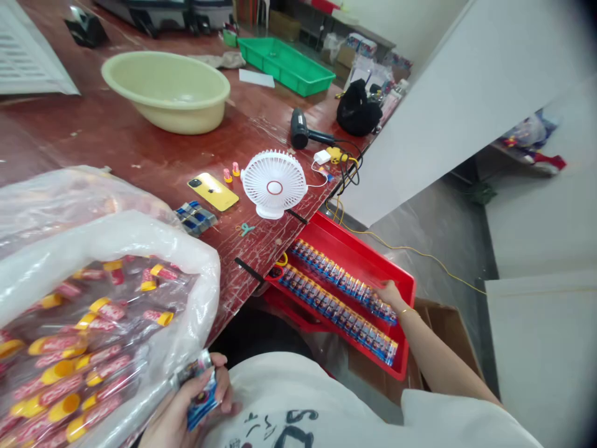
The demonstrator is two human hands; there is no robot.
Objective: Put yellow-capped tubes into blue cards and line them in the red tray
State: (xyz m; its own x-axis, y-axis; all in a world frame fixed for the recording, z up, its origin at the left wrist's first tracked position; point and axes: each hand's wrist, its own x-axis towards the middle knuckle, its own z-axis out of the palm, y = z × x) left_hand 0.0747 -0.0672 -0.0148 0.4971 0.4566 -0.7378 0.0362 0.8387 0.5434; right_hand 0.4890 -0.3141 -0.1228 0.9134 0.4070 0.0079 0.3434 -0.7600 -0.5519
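My left hand (180,407) is at the bottom, closed around small blue printed packets (203,401) with shiny clear film. Beside it lies a big clear plastic bag (205,292) with its white edge folded back. Inside are many small pink tubes with yellow caps (106,309). My right hand (393,297) reaches into a red tray (407,283) on the right. Its bent fingers touch the upper of two rows of small blue printed packets (342,279); what they pinch, if anything, is hidden. The lower row (338,314) runs alongside.
A white fan (274,182), a yellow phone (213,191), two small pink tubes (232,172) and blue-grey bundles (196,218) lie on the red table (163,152). Farther back are a cream basin (186,115), a black hair dryer (301,129) and a green tray (284,65). A yellow cord (415,250) crosses the floor.
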